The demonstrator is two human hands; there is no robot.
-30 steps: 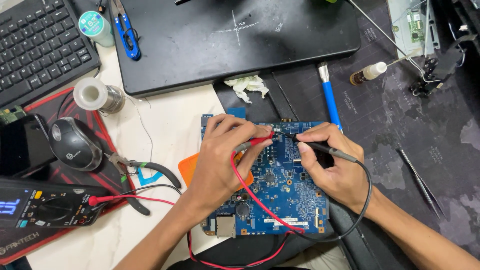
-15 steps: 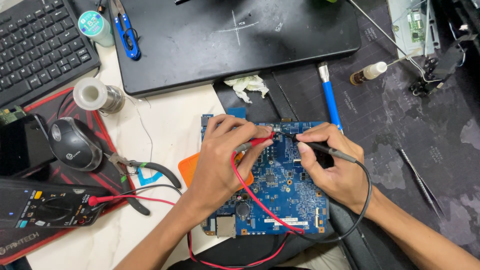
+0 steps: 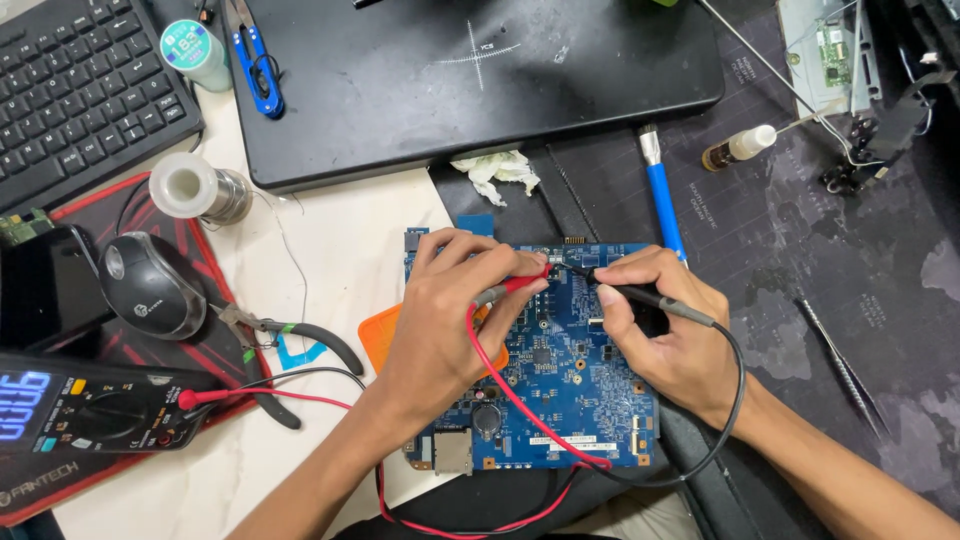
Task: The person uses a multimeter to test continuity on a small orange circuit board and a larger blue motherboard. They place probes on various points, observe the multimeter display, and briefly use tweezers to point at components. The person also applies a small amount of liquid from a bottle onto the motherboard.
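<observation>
A blue circuit board (image 3: 565, 395) lies flat in front of me. My left hand (image 3: 455, 315) pinches a red test probe (image 3: 518, 285), its tip touching the board's upper edge. My right hand (image 3: 665, 335) holds a black test probe (image 3: 640, 296) like a pen, its tip close beside the red one. A red lead (image 3: 500, 385) and a black lead (image 3: 735, 395) loop over the board. The red lead runs to a black multimeter (image 3: 95, 415) at the left, whose display is lit blue.
A closed black laptop (image 3: 470, 75) lies behind the board. A keyboard (image 3: 80, 90), mouse (image 3: 152, 285), solder spool (image 3: 195, 188), pliers (image 3: 290, 345) and blue snips (image 3: 255, 60) sit left. A blue brush (image 3: 662, 200), small bottle (image 3: 740, 148) and tweezers (image 3: 845, 370) lie on the dark mat at right.
Both hands and probes stay in place on the board. The multimeter display, dark half a second ago, is lit blue again.
</observation>
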